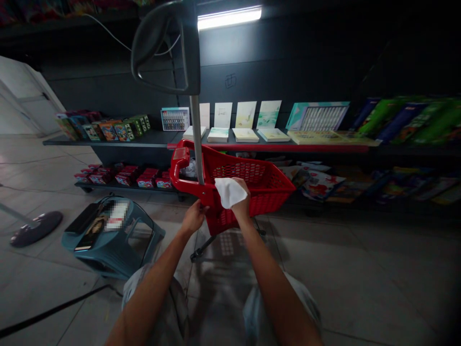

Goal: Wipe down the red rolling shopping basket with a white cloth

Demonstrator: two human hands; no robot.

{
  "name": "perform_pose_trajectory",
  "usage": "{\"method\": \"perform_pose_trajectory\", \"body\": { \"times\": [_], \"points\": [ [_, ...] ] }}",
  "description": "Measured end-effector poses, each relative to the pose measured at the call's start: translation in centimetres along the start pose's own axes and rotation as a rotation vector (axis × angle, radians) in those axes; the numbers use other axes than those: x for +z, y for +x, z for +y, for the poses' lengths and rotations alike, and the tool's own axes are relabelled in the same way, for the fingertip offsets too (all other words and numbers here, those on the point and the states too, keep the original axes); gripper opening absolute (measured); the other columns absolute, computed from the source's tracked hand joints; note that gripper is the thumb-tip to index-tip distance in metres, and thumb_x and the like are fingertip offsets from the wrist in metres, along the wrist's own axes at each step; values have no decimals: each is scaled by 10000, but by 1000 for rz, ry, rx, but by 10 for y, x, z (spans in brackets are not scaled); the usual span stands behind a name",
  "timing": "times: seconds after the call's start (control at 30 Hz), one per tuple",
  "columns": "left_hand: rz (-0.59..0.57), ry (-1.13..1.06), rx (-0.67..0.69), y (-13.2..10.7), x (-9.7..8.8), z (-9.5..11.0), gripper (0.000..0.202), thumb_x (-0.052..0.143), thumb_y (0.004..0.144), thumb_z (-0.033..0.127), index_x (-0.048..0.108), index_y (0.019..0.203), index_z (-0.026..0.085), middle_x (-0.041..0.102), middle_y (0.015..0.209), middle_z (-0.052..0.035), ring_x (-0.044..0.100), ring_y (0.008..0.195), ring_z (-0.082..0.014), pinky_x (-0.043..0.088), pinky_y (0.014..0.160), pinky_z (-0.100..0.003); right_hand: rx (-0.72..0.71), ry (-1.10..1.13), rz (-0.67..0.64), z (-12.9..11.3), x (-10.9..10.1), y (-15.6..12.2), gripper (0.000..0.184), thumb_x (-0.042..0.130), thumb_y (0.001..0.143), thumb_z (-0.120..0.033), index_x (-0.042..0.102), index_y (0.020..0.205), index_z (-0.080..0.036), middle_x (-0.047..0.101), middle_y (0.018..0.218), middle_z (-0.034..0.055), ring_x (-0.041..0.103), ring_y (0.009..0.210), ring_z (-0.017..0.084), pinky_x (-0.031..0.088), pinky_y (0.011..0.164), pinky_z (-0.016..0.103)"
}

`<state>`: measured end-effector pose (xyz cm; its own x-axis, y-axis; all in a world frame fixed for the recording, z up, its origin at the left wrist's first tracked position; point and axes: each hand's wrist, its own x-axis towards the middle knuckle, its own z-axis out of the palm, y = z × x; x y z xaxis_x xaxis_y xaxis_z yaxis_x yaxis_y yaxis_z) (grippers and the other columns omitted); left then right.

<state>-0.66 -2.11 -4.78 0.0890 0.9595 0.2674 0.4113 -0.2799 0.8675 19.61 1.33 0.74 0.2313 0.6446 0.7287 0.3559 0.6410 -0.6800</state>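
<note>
A red plastic shopping basket [262,185] on wheels stands in front of me, its grey pole [196,139] rising to a black loop handle [162,45]. My left hand [193,217] is closed round the basket's near rim at the corner. My right hand [240,202] is closed on a white cloth [229,192] and presses it against the near rim. Something pale lies inside the basket behind the pole, too dim to name.
A teal plastic stool [118,242] with flat dark items on it stands at my left. A fan base [36,228] lies further left. Dark shelves [126,142] ahead carry boxes, notebooks and picture books. A black cable [54,310] crosses the tiled floor.
</note>
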Motion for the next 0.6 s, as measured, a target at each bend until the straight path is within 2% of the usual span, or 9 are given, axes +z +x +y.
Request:
{"method": "perform_pose_trajectory", "body": {
  "times": [0.1,0.23,0.4,0.6],
  "points": [
    [17,-60,-41,1,-4,3,273,694,892,381,680,1125,241,769,1077,-101,723,1001,-282,563,941,-404,109,9,-79,27,-17,8,352,672,772,-367,636,1072,-187,730,1039,114,681,905,228,575,865,361],
    [7,-72,-47,2,-10,3,260,722,858,374,691,1086,252,772,1053,-92,719,970,-288,556,937,-409,100,-98,-191,51,-43,14,344,648,740,-374,650,1040,-204,759,1066,140,707,959,260,581,912,391],
    [-47,133,35,1,-19,-1,252,639,918,364,690,1138,253,771,1017,-90,721,887,-272,546,877,-382,69,-208,-330,63,-63,21,313,594,763,-337,696,1026,-200,776,1130,138,723,1069,273,569,999,405],
    [-66,206,42,-2,-28,-3,270,616,929,343,681,1181,271,778,1077,-88,730,973,-286,527,896,-373,18,-260,-403,67,-70,21,277,593,774,-298,723,995,-194,792,1096,120,744,1034,273,594,964,408]
  ]
}}
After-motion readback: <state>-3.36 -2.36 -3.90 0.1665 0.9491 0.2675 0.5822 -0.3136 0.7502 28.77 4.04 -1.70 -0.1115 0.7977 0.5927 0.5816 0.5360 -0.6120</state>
